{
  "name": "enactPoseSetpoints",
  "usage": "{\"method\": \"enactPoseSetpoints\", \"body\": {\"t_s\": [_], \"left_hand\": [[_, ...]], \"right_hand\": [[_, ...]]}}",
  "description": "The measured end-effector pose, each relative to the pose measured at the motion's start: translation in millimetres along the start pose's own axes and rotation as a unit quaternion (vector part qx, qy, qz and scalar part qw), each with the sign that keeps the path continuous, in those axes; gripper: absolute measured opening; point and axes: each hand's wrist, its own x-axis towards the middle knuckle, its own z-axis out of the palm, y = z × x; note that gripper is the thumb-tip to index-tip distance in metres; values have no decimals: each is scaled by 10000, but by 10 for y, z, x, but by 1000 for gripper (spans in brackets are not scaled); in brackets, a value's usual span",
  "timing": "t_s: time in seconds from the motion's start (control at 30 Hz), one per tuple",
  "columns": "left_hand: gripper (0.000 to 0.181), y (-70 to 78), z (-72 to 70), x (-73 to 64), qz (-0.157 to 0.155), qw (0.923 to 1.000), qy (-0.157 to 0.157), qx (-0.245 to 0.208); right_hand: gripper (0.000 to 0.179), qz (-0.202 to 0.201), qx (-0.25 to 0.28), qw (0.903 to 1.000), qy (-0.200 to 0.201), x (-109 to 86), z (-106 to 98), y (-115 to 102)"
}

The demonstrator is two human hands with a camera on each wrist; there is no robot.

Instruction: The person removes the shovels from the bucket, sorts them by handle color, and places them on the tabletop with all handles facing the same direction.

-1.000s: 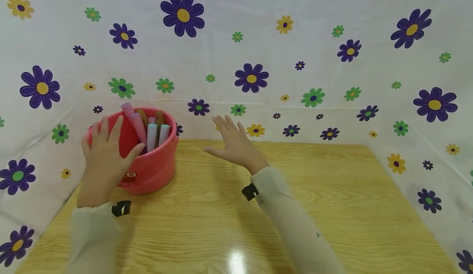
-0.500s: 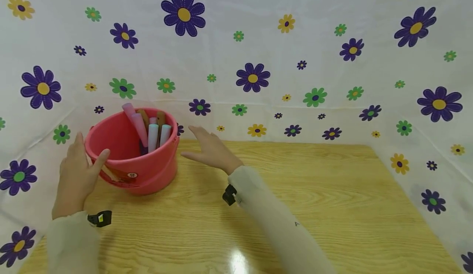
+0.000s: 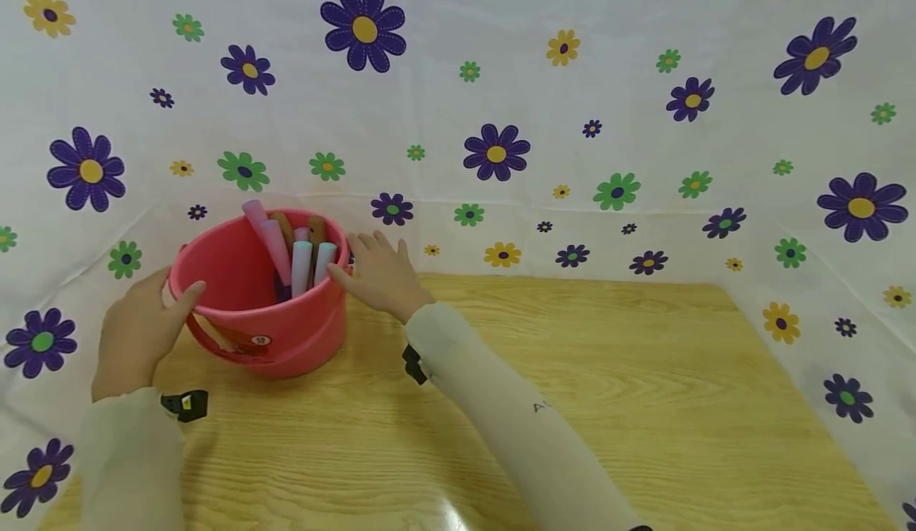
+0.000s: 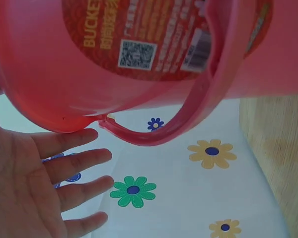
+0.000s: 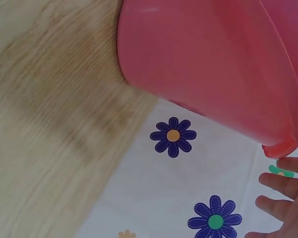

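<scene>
A pink plastic bucket (image 3: 308, 328) stands on the wooden table at the left. Its pink handle (image 4: 193, 109) hangs down at the side, and a red printed label (image 4: 139, 44) shows in the left wrist view. Inside lean several stick-like pieces in pink (image 3: 275, 245), pale blue (image 3: 301, 269) and brown (image 3: 316, 229), their lower ends hidden. At the left rim is my left hand (image 3: 136, 332), thumb near the edge; the left wrist view shows its fingers extended beside the wall. My right hand (image 3: 382, 277) is at the right rim, fingers straight and spread right beside it.
A white cloth (image 3: 429, 102) printed with purple, green and yellow flowers surrounds the table at the back and sides. The wooden tabletop (image 3: 608, 356) extends to the right of the bucket. A black strap (image 3: 186, 405) sits at my left wrist.
My left hand has moved from in front of the bucket to its left side. My right hand has travelled left to the right rim. The bucket stays in place.
</scene>
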Motion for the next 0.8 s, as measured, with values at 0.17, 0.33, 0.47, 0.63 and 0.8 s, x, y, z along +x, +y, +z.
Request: {"method": "enactPoseSetpoints", "body": {"t_s": [0.17,0.33,0.47,0.63,0.8], "left_hand": [[73,45,28,-5,70,9999,80,114],[67,134,75,-4,205,9996,59,173],[61,211,118,-27,448,9979,142,452],[62,330,147,-92,570,9960,103,680],[57,455,140,-113,731,9956,19,582]], "right_hand": [[63,154,-521,9983,197,35,7,-26],[54,551,-455,9963,470,91,10,-19],[47,723,-572,9944,509,116,3,31],[43,667,-623,9948,458,28,-50,152],[42,587,-756,9940,528,-124,-113,307]]}}
